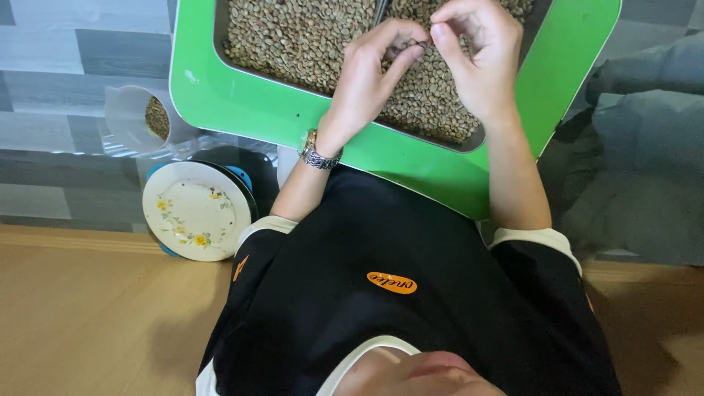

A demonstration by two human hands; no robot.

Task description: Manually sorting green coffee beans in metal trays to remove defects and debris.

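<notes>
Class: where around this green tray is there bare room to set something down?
Free: wooden floor below the floral plate; the green tray's rim. Crowded: the bean bed under both hands, left hand and right hand.

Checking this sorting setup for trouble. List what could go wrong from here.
The green tray is heaped with small beans and seems to rest over the person's lap, so a shift could tip beans out. Both hands, left hand and right hand, pinch tiny pieces over the pile; one could drop back unnoticed. The clear cup lies on its side beside the tray; its beans could spill.
</notes>
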